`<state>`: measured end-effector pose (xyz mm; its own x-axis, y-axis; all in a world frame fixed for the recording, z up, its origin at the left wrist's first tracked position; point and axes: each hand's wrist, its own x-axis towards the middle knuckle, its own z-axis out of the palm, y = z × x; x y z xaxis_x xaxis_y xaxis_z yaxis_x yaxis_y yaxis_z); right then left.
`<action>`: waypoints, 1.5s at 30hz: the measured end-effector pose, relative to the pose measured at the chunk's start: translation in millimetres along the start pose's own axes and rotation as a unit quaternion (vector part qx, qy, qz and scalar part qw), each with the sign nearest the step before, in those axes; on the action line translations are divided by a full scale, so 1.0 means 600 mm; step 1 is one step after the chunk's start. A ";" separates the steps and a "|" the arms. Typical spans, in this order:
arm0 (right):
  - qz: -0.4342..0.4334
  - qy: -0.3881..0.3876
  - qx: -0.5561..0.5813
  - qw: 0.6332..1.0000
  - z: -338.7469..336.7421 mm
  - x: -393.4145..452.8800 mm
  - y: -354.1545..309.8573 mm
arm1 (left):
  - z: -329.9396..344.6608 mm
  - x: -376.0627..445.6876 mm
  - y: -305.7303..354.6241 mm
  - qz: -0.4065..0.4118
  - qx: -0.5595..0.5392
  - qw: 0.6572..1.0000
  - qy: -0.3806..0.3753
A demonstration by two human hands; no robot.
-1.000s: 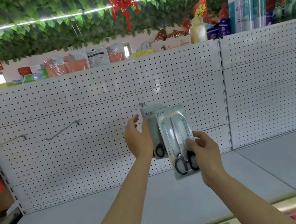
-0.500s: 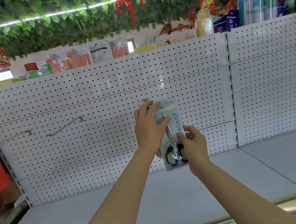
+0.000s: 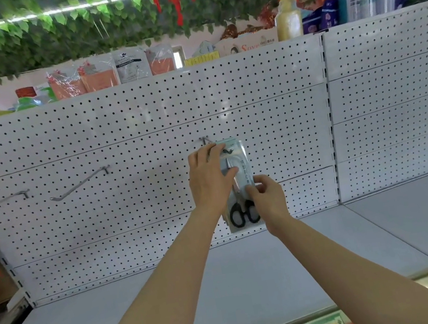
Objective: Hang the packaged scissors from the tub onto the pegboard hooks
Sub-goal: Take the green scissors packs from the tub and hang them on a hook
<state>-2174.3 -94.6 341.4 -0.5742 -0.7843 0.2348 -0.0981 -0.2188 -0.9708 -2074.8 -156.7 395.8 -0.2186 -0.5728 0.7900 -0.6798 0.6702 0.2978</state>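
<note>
Both hands work at 1 hook [image 3: 205, 141] on the white pegboard [image 3: 134, 135]. The left hand [image 3: 210, 179] lies over the top half of the scissors pack [image 3: 241, 185], fingers curled over its upper edge near the hook and thumb pressed across the front. The right hand [image 3: 267, 198] pinches the pack's right edge lower down, thumb and fingers closed on it just above the black handles. The pack hangs upright against the board, its top right at the hook; whether the hook passes through its hole is hidden by the left hand. 2 more hooks [image 3: 82, 182] jut out bare to the left. A grey shelf [image 3: 171, 293] runs below.
</note>
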 end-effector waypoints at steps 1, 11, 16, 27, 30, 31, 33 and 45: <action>-0.005 -0.002 -0.020 1.000 -0.001 0.003 0.001 | 0.000 -0.001 -0.002 0.002 0.000 1.000 0.000; -0.102 0.002 -0.282 0.954 -0.036 -0.011 -0.012 | -0.021 -0.010 -0.004 0.036 0.008 0.998 -0.052; -0.202 0.036 -0.383 0.901 -0.101 -0.058 -0.039 | -0.053 -0.041 0.021 0.050 0.023 0.997 -0.056; -0.320 0.126 -0.585 0.735 -0.400 -0.252 -0.042 | -0.061 -0.272 0.249 0.214 0.002 0.975 -0.062; -0.305 0.126 -0.622 0.710 -0.486 -0.298 -0.003 | -0.012 -0.355 0.314 0.222 -0.011 0.970 -0.098; -0.297 0.122 -0.632 0.705 -0.516 -0.314 0.019 | 0.009 -0.386 0.335 0.219 -0.018 0.969 -0.112; -0.272 0.109 -0.649 0.702 -0.570 -0.342 0.072 | 0.049 -0.451 0.373 0.207 -0.029 0.967 -0.146; 0.031 0.020 -0.693 0.720 -0.779 -0.518 0.450 | 0.295 -0.853 0.470 0.134 -0.039 0.890 -0.433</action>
<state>-2402.0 361.3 -16.7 -0.6332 -0.7438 0.2138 -0.7717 0.6278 -0.1016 -2278.5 242.2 -19.3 -0.8468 -0.5134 0.1389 -0.4784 0.8494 0.2230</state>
